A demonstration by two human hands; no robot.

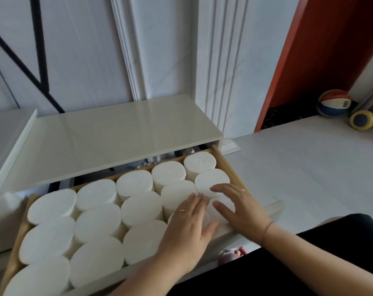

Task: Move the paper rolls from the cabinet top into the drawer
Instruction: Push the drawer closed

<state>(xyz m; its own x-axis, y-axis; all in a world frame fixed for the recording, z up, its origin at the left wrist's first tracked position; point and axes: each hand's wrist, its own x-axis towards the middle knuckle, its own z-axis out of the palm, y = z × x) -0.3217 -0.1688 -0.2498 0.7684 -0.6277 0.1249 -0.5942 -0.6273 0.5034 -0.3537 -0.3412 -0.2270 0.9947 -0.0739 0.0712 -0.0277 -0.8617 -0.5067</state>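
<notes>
The wooden drawer (pixel 229 167) is pulled out below the glossy white cabinet top (pixel 108 137), which is bare. Several white paper rolls (pixel 96 223) stand upright in rows, filling the drawer. Both hands rest on one roll (pixel 223 207) at the drawer's front right corner. My left hand (pixel 190 229) lies flat on its left side, fingers together. My right hand (pixel 239 208) presses its top and right side with fingers spread. Most of that roll is hidden beneath the hands.
A white wall with moulded trim rises behind the cabinet. A red panel (pixel 322 56) stands at the right. A striped ball (pixel 333 102) and a yellow wheeled object (pixel 363 120) lie on the pale floor at the far right.
</notes>
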